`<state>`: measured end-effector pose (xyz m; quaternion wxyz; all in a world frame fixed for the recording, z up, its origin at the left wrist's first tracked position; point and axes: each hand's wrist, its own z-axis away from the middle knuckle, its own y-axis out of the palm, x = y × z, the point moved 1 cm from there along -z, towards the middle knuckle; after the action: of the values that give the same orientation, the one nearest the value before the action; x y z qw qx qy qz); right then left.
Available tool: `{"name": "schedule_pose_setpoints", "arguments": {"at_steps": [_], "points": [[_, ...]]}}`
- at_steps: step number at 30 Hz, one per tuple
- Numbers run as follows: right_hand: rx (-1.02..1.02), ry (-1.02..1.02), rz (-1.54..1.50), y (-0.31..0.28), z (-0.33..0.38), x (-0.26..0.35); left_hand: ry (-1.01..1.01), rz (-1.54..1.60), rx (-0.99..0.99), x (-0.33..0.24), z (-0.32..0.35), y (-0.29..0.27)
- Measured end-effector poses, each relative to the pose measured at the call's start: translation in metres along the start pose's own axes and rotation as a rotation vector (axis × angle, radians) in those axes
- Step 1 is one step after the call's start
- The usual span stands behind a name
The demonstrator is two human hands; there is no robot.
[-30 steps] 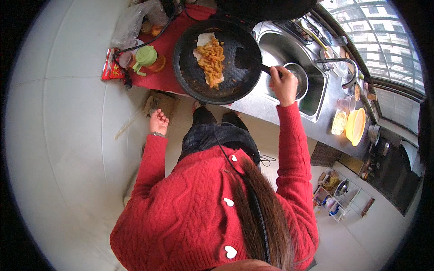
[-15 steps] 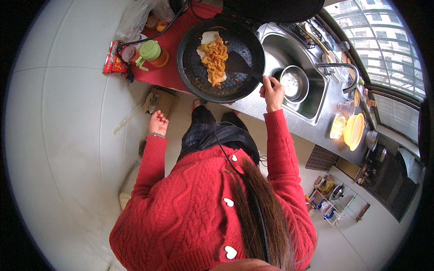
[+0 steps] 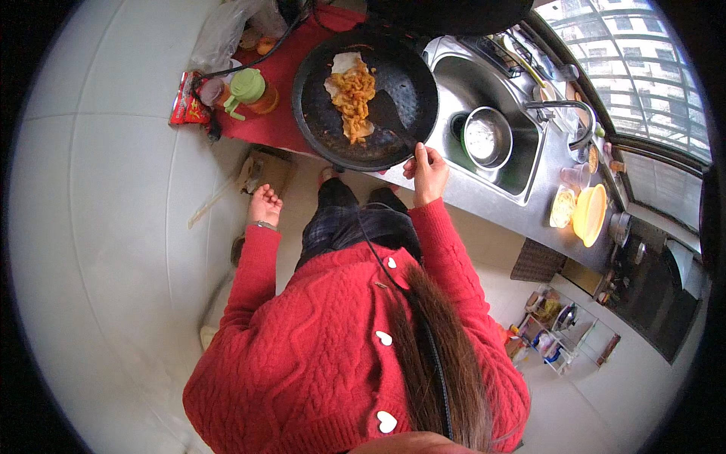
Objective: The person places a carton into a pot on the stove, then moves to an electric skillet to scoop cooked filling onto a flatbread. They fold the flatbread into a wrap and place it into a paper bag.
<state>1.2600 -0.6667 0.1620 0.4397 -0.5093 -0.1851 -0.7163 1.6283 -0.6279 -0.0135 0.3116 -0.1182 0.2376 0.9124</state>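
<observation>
A round black electric pan (image 3: pixel 411 76) stands at the counter's left end. On its left half lies a pale flatbread or pancake strip covered with orange-brown chopped filling (image 3: pixel 354 94). Pinched by its handle end at the pan's near right rim, a black spatula (image 3: pixel 389 113) is in my right hand (image 3: pixel 429 172). Its blade rests inside the pan, touching or just beside the food's right edge; I cannot tell which. Away from the pan, my left hand (image 3: pixel 265 203) hangs in the air at lower left, palm up. Its fingers are loosely curled, with nothing in them.
Left of the pan, on a red surface, are a green-lidded oil jug (image 3: pixel 249 91), a red packet (image 3: pixel 189 100) and a plastic bag (image 3: pixel 219 41). A sink (image 3: pixel 522 178) holding a metal bowl (image 3: pixel 488 140) lies right. Further right is a yellow basin (image 3: pixel 589 216).
My right hand has moved left and slightly nearer to me with the spatula. The blade has shifted left and nearer, toward the food. My left hand stays almost where it was.
</observation>
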Motion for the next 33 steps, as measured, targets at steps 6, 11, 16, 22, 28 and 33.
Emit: {"name": "schedule_pose_setpoints", "arguments": {"at_steps": [6,11,16,22,28,33], "points": [[-0.035,-0.137,0.178,-0.014,0.012,0.016,0.011,0.022,-0.025,0.0,0.003,-0.001],[-0.037,-0.235,0.276,-0.005,0.026,0.024,0.001,0.033,0.005,-0.001,0.003,-0.003],[-0.052,-0.484,0.397,0.002,0.035,0.022,-0.003,0.032,-0.002,-0.002,0.002,-0.002],[-0.079,-0.782,0.672,0.014,0.02,0.018,-0.015,0.042,0.03,-0.002,-0.003,-0.005],[-0.049,-0.629,0.488,0.004,0.021,0.018,0.008,0.047,0.001,-0.005,-0.003,-0.013],[-0.06,-0.254,0.187,-0.007,0.011,0.016,-0.003,0.049,-0.032,-0.006,-0.003,-0.013]]}}
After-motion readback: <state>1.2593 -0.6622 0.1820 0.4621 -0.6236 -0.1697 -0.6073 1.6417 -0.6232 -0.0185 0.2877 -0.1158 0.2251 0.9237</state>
